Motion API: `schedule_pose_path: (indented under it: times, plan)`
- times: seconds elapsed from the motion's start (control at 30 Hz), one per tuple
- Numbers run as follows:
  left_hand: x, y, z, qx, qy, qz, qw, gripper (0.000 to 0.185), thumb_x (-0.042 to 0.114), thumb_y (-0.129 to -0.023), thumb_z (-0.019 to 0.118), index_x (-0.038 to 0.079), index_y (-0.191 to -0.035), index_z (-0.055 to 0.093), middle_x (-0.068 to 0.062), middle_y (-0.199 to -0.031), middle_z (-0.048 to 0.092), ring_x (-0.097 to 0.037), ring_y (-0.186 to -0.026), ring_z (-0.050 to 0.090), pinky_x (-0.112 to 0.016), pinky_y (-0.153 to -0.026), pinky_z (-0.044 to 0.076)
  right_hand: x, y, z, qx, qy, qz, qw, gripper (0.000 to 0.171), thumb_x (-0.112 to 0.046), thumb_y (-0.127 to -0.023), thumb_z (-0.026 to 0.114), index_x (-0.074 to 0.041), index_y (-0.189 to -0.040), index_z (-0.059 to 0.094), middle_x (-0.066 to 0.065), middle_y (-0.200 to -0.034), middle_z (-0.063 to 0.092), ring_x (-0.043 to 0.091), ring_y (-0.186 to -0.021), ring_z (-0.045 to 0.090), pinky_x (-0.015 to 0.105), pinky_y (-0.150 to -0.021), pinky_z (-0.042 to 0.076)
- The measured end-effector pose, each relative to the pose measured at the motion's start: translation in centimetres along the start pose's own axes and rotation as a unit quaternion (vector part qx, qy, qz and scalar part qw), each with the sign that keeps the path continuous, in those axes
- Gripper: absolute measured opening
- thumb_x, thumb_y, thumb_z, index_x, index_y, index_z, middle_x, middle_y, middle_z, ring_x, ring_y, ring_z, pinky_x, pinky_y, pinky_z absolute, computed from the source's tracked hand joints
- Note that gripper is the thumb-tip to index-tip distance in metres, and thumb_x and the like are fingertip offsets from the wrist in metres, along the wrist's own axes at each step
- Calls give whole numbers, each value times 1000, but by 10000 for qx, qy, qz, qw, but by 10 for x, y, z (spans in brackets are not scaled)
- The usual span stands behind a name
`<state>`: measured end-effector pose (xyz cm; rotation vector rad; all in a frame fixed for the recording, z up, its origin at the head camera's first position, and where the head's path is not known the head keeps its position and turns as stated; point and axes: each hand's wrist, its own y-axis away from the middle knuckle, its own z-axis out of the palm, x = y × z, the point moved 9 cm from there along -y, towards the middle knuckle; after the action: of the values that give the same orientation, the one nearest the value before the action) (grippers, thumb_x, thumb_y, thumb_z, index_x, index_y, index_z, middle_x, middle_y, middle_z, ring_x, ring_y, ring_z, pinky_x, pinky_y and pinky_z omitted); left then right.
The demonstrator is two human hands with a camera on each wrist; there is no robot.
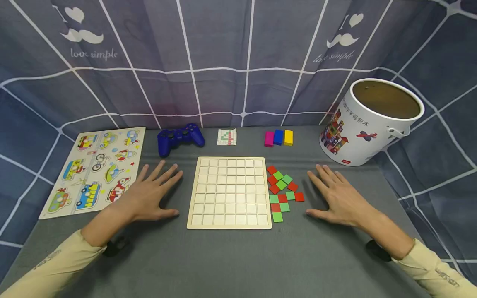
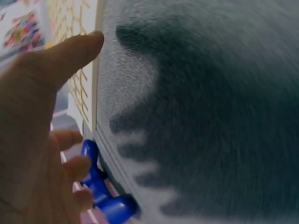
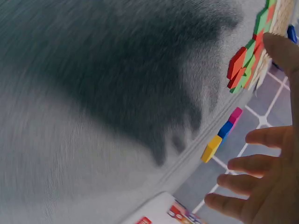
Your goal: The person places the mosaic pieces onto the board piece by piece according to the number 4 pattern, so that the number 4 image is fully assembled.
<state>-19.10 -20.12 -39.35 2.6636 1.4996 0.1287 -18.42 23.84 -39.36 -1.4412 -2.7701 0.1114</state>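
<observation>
Taking the wooden grid board (image 1: 230, 192) as the landmark, a vehicle peg puzzle (image 1: 95, 169) lies far to its left on the grey table (image 1: 231, 260). The left hand (image 1: 150, 193) lies palm down just left of the board, fingers spread and straight, holding nothing. Behind the board's left corner sits a blue game controller (image 1: 180, 139), and behind its middle a small pattern card (image 1: 227, 137). Touching the board's right edge is a loose cluster of red and green square tiles (image 1: 283, 191). Behind those stand 3 blocks (image 1: 278, 138), pink, blue and yellow. The right hand (image 1: 337, 198) rests just right of the tiles, fingers splayed flat, empty. A white bucket (image 1: 367, 124) stands farthest right.
</observation>
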Motion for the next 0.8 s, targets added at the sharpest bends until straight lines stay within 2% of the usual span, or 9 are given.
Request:
schedule_pose_path:
  times: [0.1,0.2,0.27,0.37,0.5,0.63,0.8]
  plan:
    - [0,-3,12,-244,1051,-96,9941,107,65,-80,72,11,-160,25,-20,-162,23,-50,-146,15,-73,-110,13,-5,0,0,477,-580,-86,9971,88,-52,-79,80,0,-144,51,25,-146,47,42,-133,46,61,-102,40]
    - [1,-2,21,-354,2100,-234,9768,111,61,-77,79,14,-161,23,-24,-161,21,-57,-142,17,-74,-106,19,-14,-2,-3,1006,-1102,-260,9885,67,-31,-78,85,-1,-132,62,16,-130,61,33,-118,59,54,-92,50]
    - [1,-1,25,-365,2561,-270,9656,116,55,-72,85,16,-161,22,-22,-162,20,-56,-143,14,-73,-107,18,-21,-2,-7,1310,-1440,-382,9801,55,-23,-77,86,-3,-124,67,10,-120,66,27,-109,64,49,-86,53]
    - [5,-3,28,-288,2734,-88,9614,124,49,-64,92,18,-161,22,-14,-165,19,-50,-147,8,-72,-110,12,-33,-3,-12,1644,-1873,-512,9671,42,-15,-75,86,-6,-113,71,2,-107,69,19,-95,66,39,-78,55]
    - [10,-9,33,-196,2665,152,9635,127,47,-61,95,22,-162,21,-7,-166,18,-44,-150,4,-71,-111,2,-52,-2,-11,1609,-2394,-619,9555,34,-14,-75,87,-11,-105,73,-4,-95,67,10,-79,61,25,-67,50]
    - [12,-15,35,-181,2643,216,9640,128,44,-59,96,24,-162,21,-4,-167,16,-43,-150,3,-72,-110,-1,-66,-1,-1,1445,-2573,-615,9535,33,-16,-76,87,-11,-106,73,-4,-93,66,7,-77,58,20,-64,47]
    - [13,-19,36,-355,2704,302,9616,128,48,-57,96,23,-161,24,-4,-167,13,-44,-150,0,-74,-109,-2,-66,-2,7,1485,-2470,-472,9564,34,-11,-75,87,-11,-106,73,-2,-97,65,9,-78,58,26,-62,49]
